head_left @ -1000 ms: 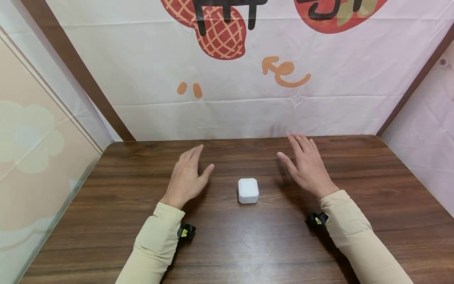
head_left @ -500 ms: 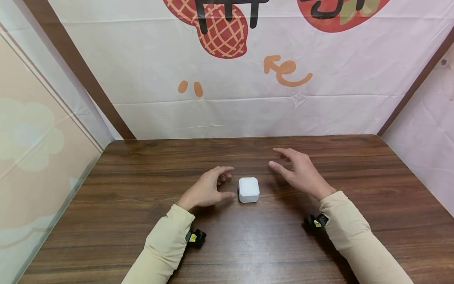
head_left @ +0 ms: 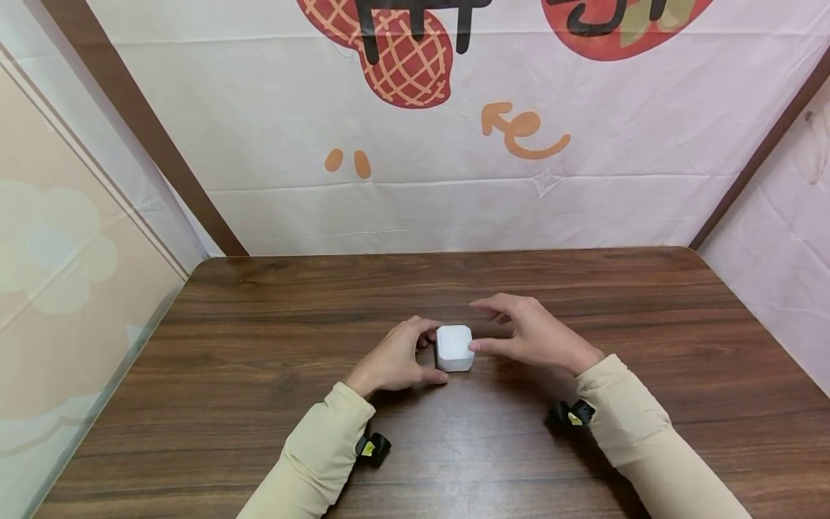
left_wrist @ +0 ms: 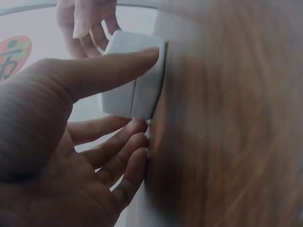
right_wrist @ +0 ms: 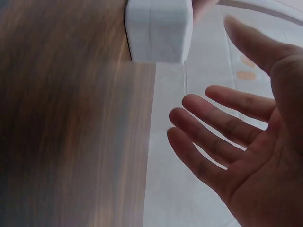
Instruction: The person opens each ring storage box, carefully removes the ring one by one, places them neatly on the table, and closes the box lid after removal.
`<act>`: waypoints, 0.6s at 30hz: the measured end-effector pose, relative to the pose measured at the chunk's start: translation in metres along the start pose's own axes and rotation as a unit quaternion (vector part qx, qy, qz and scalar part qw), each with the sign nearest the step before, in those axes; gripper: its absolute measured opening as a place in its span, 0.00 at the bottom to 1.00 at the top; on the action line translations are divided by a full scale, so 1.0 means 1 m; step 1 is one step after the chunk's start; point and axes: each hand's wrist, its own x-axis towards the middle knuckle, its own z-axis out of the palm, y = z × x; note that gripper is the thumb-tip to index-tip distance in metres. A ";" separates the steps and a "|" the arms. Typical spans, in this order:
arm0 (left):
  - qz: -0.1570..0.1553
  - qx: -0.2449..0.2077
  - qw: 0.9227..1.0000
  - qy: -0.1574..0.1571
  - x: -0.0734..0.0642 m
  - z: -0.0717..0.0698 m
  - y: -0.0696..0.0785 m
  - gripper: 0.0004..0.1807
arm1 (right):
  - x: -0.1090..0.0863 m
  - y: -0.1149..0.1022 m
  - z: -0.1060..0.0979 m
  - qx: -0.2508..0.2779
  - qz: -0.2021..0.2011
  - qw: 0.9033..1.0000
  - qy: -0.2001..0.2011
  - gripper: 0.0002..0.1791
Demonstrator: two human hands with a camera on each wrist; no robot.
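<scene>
Left hand [head_left: 392, 359] half-curled about white box [head_left: 454, 340], hold unclear; right hand [head_left: 541, 335] spread, empty; roomy surface [head_left: 324, 292], far edge well apart

- I see one white, cube-like box [head_left: 453, 339] with bevelled corners and a thin seam on its side.
- It sits flat on the brown surface [head_left: 616, 288], roughly midway between its left and right edges.
</scene>
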 end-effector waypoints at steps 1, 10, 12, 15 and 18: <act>-0.001 0.000 1.000 0.004 0.000 0.001 0.001 0.36 | 0.000 -0.001 0.002 -0.003 -0.009 1.000 -0.006 0.36; -0.012 -0.003 1.000 0.023 0.001 0.005 0.005 0.29 | 0.004 -0.010 0.020 -0.061 -0.068 0.996 -0.026 0.34; -0.012 0.002 1.000 0.026 0.001 0.006 0.005 0.29 | 0.005 -0.011 0.023 -0.070 -0.070 0.995 -0.019 0.31; -0.012 0.011 0.999 0.031 0.003 0.008 0.005 0.28 | 0.004 -0.013 0.025 -0.080 -0.074 0.994 -0.009 0.28; -0.010 0.017 0.999 0.037 0.003 0.010 0.004 0.28 | 0.004 -0.012 0.026 -0.083 -0.075 0.994 -0.008 0.27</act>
